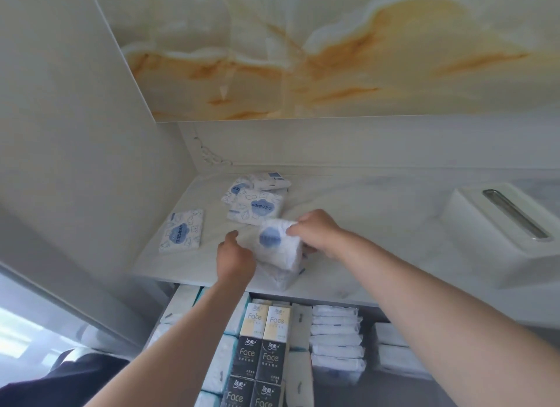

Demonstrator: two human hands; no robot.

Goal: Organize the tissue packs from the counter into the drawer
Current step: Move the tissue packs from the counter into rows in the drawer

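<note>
Near the front edge of the counter [363,225] my right hand [318,234] pinched a corner of the tissue pack [272,243] and my left hand [236,255] gripped its side; the slick wrapper could slip and land crooked in the crowded drawer [369,343].

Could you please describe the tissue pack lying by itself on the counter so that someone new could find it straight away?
Start at the pale marble counter above the open drawer and look to its left end, by the side wall. A flat white tissue pack with a blue label lies there alone, apart from the heaped pile farther back and the held pack to its right.
</note>
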